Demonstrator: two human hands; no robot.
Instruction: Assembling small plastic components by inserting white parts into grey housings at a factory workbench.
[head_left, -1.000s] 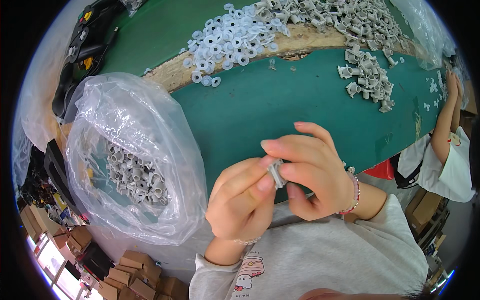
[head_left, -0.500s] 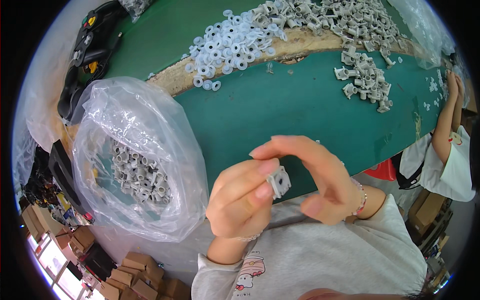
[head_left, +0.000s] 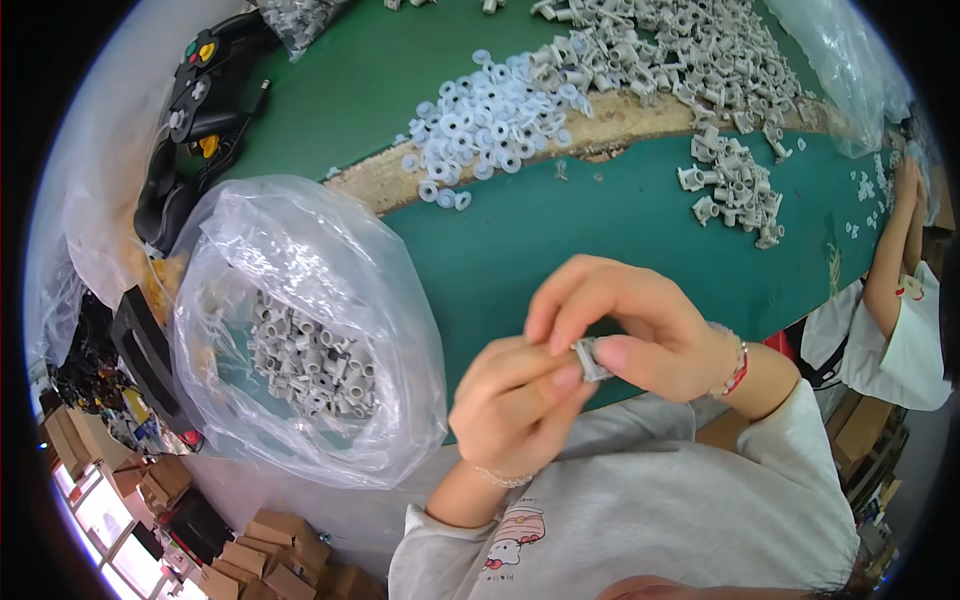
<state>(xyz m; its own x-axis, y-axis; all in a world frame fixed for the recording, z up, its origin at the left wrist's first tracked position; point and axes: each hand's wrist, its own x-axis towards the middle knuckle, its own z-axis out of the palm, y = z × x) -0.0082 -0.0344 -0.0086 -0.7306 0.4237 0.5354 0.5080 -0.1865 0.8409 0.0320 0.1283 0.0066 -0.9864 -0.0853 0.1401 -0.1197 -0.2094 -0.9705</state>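
Observation:
A small grey plastic part [head_left: 592,361] is pinched between my two hands above the near edge of the green table. My left hand [head_left: 520,400] grips it from the left with thumb and fingers. On the other side, my right hand [head_left: 640,335] presses its thumb against the part while its fingers curl over the top. The fingers hide most of the part. To the left of my hands a clear plastic bag [head_left: 390,300] lies open, with many similar grey parts [head_left: 310,360] inside.
Beyond my hands lie translucent rubber caps [head_left: 490,115], a large heap of grey plastic parts [head_left: 690,60] and a smaller pile [head_left: 738,190]. Black game controllers [head_left: 200,110] rest at the far left. At right, another person's arms [head_left: 895,230] reach over the table.
My right hand has closed in from the right and now grips the grey part together with my left hand. The view has shifted slightly.

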